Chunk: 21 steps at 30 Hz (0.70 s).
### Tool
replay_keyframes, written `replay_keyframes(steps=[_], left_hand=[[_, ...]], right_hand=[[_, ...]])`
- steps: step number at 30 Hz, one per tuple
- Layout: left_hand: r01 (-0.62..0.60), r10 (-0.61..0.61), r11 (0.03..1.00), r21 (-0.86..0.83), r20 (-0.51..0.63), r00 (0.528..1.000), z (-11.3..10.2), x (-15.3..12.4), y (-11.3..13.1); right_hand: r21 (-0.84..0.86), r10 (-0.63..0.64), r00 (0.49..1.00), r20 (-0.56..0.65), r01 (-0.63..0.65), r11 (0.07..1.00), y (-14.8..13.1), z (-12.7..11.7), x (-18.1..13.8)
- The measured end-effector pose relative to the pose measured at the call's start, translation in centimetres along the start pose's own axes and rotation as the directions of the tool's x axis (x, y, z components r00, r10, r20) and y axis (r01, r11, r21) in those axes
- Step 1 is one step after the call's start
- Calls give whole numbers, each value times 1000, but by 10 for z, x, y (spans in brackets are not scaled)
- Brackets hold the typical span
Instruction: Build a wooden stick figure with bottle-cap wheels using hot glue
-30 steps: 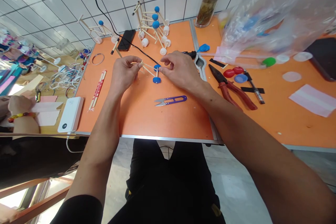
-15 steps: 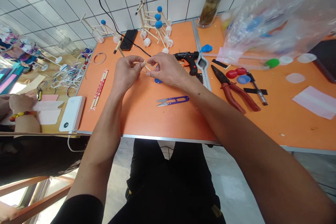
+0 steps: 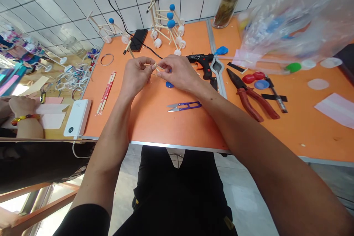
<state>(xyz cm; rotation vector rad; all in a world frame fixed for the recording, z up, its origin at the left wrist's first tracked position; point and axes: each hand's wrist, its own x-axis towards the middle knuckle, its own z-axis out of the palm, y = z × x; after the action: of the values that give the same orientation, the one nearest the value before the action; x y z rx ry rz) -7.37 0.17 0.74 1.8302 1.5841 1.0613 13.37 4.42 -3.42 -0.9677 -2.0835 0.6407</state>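
Note:
My left hand [image 3: 137, 75] pinches a small frame of thin wooden sticks [image 3: 130, 51] between thumb and fingers. One stick with a dark end pokes out beyond the knuckles. Facing it, my right hand [image 3: 179, 73] has its thumb and fingertips closed on the other side of the same frame, where pale sticks meet. Most of the frame is hidden by my fingers. Just below the right fingertips lies a blue piece [image 3: 169, 84]. Purple-handled thread snips [image 3: 190, 106] rest nearer the table edge, and a black glue gun [image 3: 205, 63] lies beyond my right wrist.
Stick models with blue balls and white wheels [image 3: 166, 25] stand by the tiled wall, beside a phone [image 3: 138, 39]. Wrapped chopsticks [image 3: 106, 93] and a power bank [image 3: 77, 117] are leftward. Red-handled pliers [image 3: 250, 99] lie right. A co-worker's hand [image 3: 22, 107] rests at far left.
The view has shifted slightly, so the table items appear a little further right. Both hands keep their pinch on the stick frame, with only slight finger movement.

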Motion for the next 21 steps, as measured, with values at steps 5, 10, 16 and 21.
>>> replay_keyframes(steps=[5,10,16,21], left_hand=[[9,-9,1000,15,-6,1000,0,0,0],[24,-24,1000,6,-17,1000,-1,2,-5],[-5,4,1000,-23,-28,1000,-2,-1,2],[-69,64,997,-19,-190,980,-9,-5,4]], right_hand=[[9,-19,1000,-2,19,1000,5,1,0],[-5,-21,1000,-10,21,1000,5,2,-1],[13,-1,1000,-2,1,1000,6,3,-1],[2,-1,1000,8,1,1000,4,1,-1]])
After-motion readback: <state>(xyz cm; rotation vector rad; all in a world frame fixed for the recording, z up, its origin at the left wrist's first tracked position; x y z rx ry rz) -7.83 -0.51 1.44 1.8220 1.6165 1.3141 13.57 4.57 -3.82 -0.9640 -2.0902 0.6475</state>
